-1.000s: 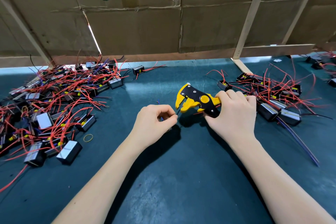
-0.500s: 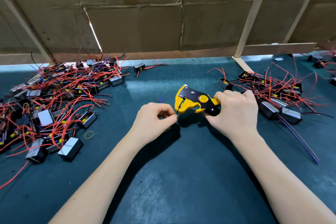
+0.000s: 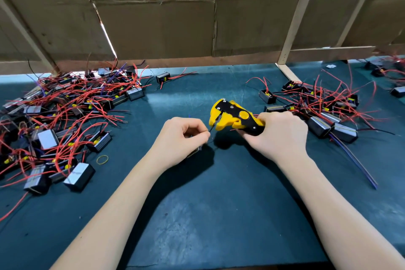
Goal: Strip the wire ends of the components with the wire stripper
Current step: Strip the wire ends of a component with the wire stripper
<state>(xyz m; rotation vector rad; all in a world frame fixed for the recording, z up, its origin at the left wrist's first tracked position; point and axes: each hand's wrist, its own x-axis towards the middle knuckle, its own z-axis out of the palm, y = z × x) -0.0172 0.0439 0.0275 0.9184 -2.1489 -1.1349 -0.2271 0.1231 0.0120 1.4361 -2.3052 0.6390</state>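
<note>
Your right hand (image 3: 282, 136) grips wire stripper (image 3: 234, 117) by handles, fingers curled round them, tool head pointing left. Your left hand (image 3: 182, 140) pinches thin dark wire (image 3: 211, 128) between thumb and forefinger, other fingers curled over component (image 3: 194, 152), mostly hidden under palm. Wire end sits in stripper's jaws. Both hands over green mat (image 3: 219, 204), mid-table. Pile of components with red wires (image 3: 65, 116) at your left, smaller pile (image 3: 324, 109) at your right. Yellow rubber band (image 3: 102, 159) lies near left pile.
</note>
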